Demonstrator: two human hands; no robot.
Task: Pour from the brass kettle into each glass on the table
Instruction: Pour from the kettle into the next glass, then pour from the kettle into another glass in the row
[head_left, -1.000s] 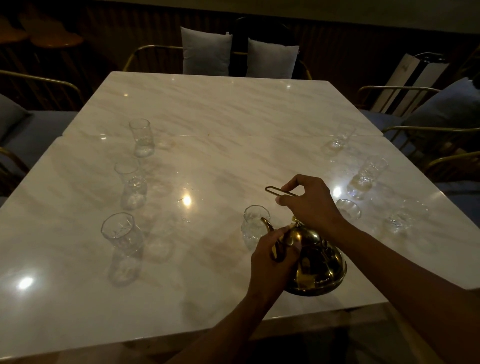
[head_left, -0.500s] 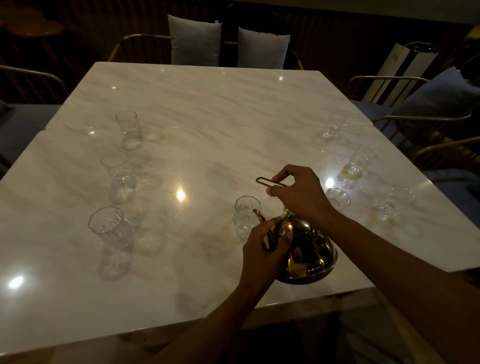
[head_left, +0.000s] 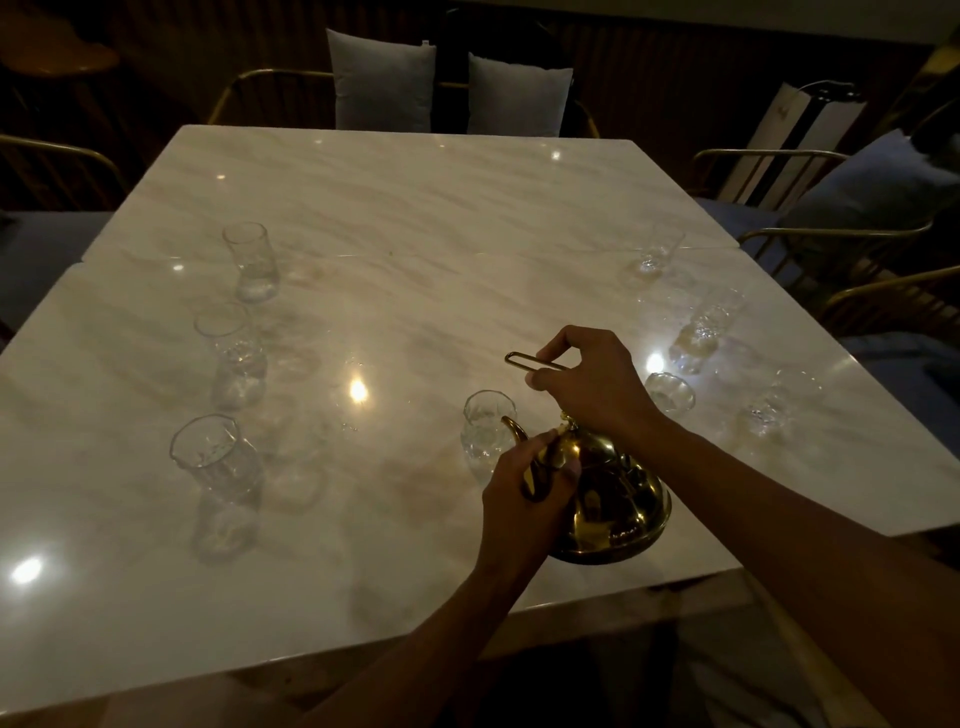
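The brass kettle is tilted near the front edge of the marble table. My right hand grips its thin wire handle from above. My left hand holds the base of the curved spout, whose tip hangs over the rim of a clear glass. Three glasses line the left side: near, middle, far. Several more stand at the right, among them one beside my right wrist, one and one. No stream of liquid is visible.
Gold-framed chairs surround the table; two grey cushions sit at the far end. A white bag and a blue cushion are at the right. Light reflections dot the glossy top. Another glass stands near the right edge.
Both hands and the kettle keep the same hold and pose beside the glass. The view has shifted slightly, so everything sits a little lower and left in the frame.
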